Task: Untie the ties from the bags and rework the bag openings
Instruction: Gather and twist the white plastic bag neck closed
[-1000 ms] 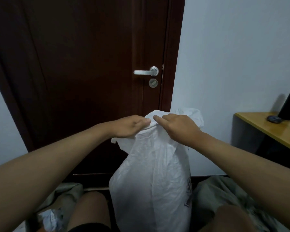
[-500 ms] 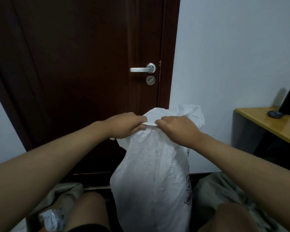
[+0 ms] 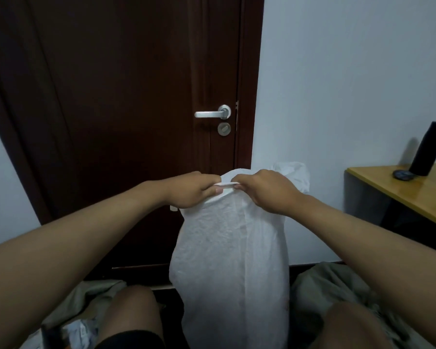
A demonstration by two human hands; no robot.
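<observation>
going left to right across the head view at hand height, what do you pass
dark door → left hand → white bag top → right hand → pale wall → wooden table

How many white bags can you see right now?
1: the white bag stands upright between the knees before the door, its top pinched by the left hand and right hand. Others may be out of view.

Home room: wooden door [image 3: 136, 122], desk [image 3: 400, 190]
</observation>
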